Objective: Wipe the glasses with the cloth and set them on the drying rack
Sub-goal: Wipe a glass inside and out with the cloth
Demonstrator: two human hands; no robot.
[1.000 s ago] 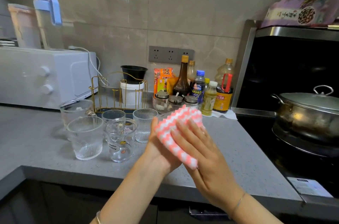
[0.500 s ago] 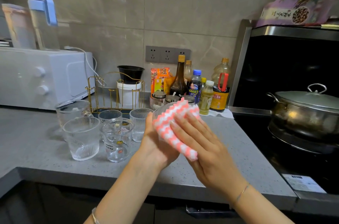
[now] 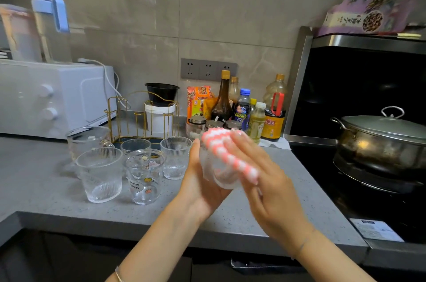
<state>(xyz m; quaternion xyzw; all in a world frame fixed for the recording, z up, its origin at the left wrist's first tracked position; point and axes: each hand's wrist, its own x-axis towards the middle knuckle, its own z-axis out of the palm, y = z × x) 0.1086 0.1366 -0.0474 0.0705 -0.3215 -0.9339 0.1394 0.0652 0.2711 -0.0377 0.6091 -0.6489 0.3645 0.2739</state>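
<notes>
Five glasses [image 3: 100, 173] stand on the grey counter [image 3: 34, 189], just in front of the gold wire drying rack [image 3: 143, 118]. A sixth glass [image 3: 221, 175] is held tilted above the counter, to the right of the rack and nearer the person. The left hand [image 3: 200, 184] cups it, fingers wrapped round its base and side. The right hand [image 3: 269, 189] lays straight fingers over the pink-and-white cloth [image 3: 227, 154], pressing it onto the glass's upper side. The cloth and the fingers are blurred.
</notes>
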